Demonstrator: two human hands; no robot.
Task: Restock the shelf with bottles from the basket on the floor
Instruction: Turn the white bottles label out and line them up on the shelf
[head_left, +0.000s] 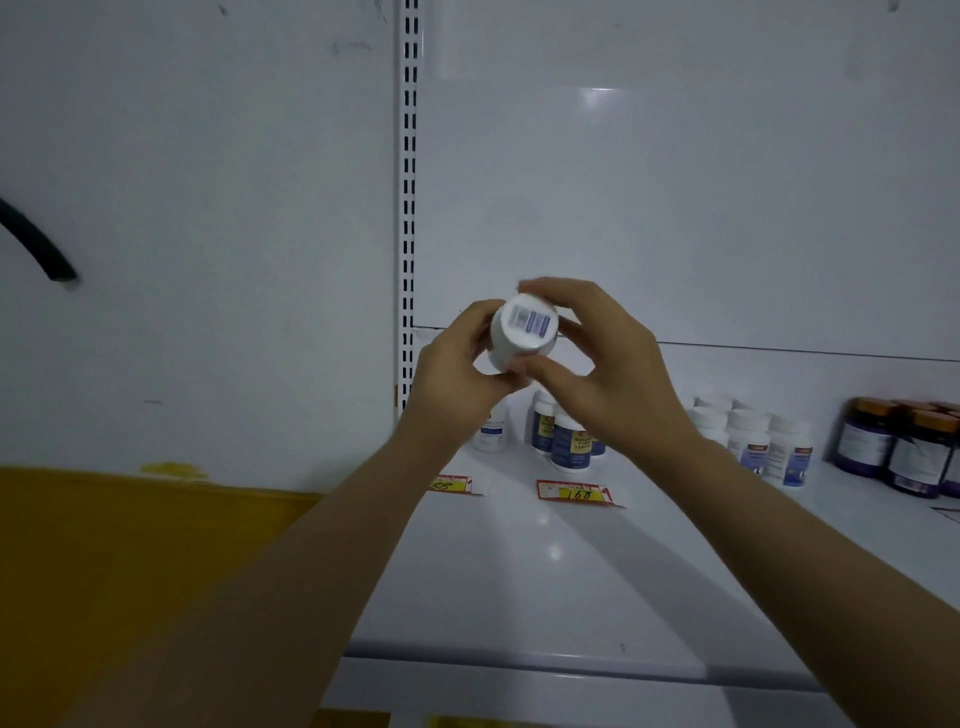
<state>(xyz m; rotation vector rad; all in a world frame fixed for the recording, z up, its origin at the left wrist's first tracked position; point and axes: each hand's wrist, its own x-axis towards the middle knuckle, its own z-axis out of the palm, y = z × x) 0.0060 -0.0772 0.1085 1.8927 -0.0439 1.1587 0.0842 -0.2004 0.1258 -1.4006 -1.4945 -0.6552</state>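
Both my hands hold one small white bottle up in front of the shelf's back panel, its barcoded base turned toward me. My left hand grips its side from the left, and my right hand pinches it from the right with thumb below and fingers above. Beneath my hands, the white shelf carries a white bottle at the back left and blue-labelled bottles beside it. The basket is out of view.
More white bottles and dark purple bottles with orange caps stand on the shelf's back right. Red-and-yellow price tags lie on the shelf. A slotted upright runs up at left; a yellow panel lies lower left.
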